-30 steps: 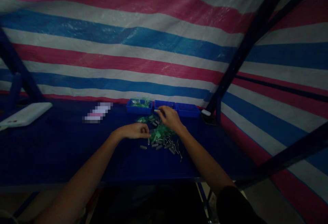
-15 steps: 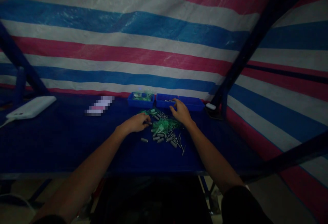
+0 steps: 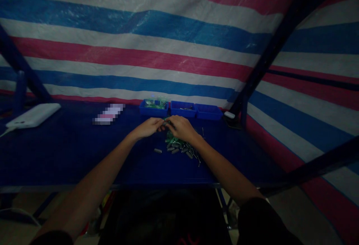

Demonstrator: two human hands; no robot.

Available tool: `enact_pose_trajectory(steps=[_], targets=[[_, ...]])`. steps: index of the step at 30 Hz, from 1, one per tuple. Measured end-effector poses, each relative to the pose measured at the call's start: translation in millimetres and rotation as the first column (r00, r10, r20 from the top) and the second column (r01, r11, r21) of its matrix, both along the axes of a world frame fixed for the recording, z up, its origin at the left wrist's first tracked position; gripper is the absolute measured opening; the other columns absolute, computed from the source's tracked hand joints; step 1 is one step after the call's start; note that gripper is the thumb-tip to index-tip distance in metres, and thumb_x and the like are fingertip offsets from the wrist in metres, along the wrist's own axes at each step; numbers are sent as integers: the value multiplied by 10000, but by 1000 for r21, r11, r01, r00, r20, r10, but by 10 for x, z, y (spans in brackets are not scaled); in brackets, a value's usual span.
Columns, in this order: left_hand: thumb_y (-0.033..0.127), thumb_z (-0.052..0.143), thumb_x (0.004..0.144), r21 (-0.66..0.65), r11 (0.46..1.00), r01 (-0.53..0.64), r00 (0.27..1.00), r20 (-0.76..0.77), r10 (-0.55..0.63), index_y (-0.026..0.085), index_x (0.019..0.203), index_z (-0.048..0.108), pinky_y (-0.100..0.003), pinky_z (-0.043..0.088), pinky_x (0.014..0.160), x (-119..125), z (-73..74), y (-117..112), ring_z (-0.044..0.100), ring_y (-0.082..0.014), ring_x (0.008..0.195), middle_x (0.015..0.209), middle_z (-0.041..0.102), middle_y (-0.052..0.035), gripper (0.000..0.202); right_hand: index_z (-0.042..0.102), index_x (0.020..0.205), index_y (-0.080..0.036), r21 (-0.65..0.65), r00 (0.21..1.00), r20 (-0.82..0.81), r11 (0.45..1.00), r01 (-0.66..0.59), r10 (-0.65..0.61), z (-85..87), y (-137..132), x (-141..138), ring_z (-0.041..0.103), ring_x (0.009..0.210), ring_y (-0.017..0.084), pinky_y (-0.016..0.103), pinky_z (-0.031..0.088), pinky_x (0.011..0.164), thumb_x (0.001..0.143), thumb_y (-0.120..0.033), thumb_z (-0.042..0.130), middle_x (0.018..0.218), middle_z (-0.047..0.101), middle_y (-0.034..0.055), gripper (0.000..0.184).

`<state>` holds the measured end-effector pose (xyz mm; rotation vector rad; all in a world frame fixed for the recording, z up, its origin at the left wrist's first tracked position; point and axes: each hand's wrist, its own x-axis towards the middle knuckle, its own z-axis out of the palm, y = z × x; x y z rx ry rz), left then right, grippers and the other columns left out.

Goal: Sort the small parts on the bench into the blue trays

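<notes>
My left hand (image 3: 151,126) and my right hand (image 3: 181,127) meet above the table, fingertips together and closed. A bit of green shows between them; the fingers hide most of what they hold, and I cannot make it out. Just below my right hand lies a pile of small grey metal cylinders (image 3: 175,150) and thin metal pins (image 3: 193,151), partly covered by my hand and wrist. Crumpled green plastic bags (image 3: 170,139) lie among them. One loose cylinder (image 3: 157,150) rests apart, left of the pile.
Three blue bins stand behind my hands: the left bin (image 3: 154,113) holds green-bagged pieces, the middle bin (image 3: 183,114) some metal pins, beside the right bin (image 3: 209,115). A white device (image 3: 33,116) with a cable, a blurred-out flat item (image 3: 110,114) and a white case (image 3: 229,115) are on the blue table.
My right hand has come back from the middle bin, moving left and down to meet my left hand. My left hand has risen slightly from the pile's edge.
</notes>
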<state>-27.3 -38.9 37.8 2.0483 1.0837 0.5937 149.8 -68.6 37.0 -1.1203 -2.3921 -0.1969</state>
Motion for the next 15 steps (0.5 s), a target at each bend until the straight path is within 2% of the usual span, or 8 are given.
enact_pose_trajectory(steps=[4, 5, 6, 7, 8, 9, 11, 15], targets=[[510, 303, 832, 33, 992, -121, 991, 63, 119, 130, 891, 563, -320, 424, 713, -51, 169, -221, 533, -181, 777, 847, 597, -70, 465, 571, 969, -166, 56, 982, -130, 988, 142, -134, 123, 152, 108, 539, 837, 176, 292, 363, 765, 890, -343, 354, 894, 619, 76, 291], [518, 313, 832, 51, 992, -112, 989, 98, 107, 146, 901, 569, -332, 423, 745, -55, 174, -353, 532, -191, 821, 869, 598, -67, 457, 567, 989, -165, 61, 965, -172, 975, 213, -200, 145, 220, 162, 545, 839, 182, 294, 367, 768, 889, -351, 352, 900, 621, 82, 302], [526, 328, 830, 4, 1000, -8, 994, 110, 8, 176, 900, 581, -336, 430, 746, -44, 147, -516, 537, -199, 851, 882, 600, -59, 438, 554, 1031, -162, 58, 939, -209, 955, 292, -274, 156, 296, 226, 551, 844, 189, 297, 372, 767, 883, -354, 362, 912, 622, 89, 309], [531, 332, 832, -98, 979, 179, 980, 111, -168, 216, 926, 594, -335, 442, 728, -14, 85, -700, 543, -203, 883, 903, 599, -51, 420, 528, 1086, -157, 45, 907, -236, 929, 368, -348, 155, 373, 299, 555, 854, 198, 301, 378, 765, 874, -352, 381, 931, 620, 98, 323], [541, 355, 823, -220, 903, 368, 929, 116, -351, 256, 960, 600, -333, 457, 694, 34, -9, -894, 550, -206, 905, 920, 595, -46, 399, 489, 1148, -150, 26, 876, -250, 902, 432, -412, 141, 446, 376, 558, 867, 208, 306, 384, 763, 862, -346, 405, 958, 615, 109, 356], [546, 403, 802, -268, 861, 432, 902, 113, -417, 288, 951, 611, -320, 471, 634, 100, -129, -1083, 568, -201, 883, 901, 593, -36, 364, 454, 1191, -143, 6, 852, -251, 879, 477, -460, 117, 508, 452, 558, 882, 217, 312, 389, 765, 852, -337, 423, 988, 607, 121, 392], [516, 494, 772, -335, 807, 486, 871, 119, -476, 314, 991, 593, -305, 483, 569, 257, -394, -1402, 579, -192, 876, 945, 570, -26, 315, 437, 1209, -136, -29, 830, -229, 856, 516, -508, 58, 573, 576, 556, 902, 227, 322, 395, 773, 839, -320, 441, 1026, 591, 135, 413], [344, 535, 816, -432, 749, 502, 858, 141, -494, 214, 1087, 526, -327, 489, 733, 446, -743, -1647, 550, -182, 945, 1080, 538, -58, 300, 537, 1069, -150, -108, 864, -163, 879, 465, -477, 24, 374, 522, 545, 895, 204, 316, 401, 787, 844, -315, 431, 981, 588, 112, 299]])
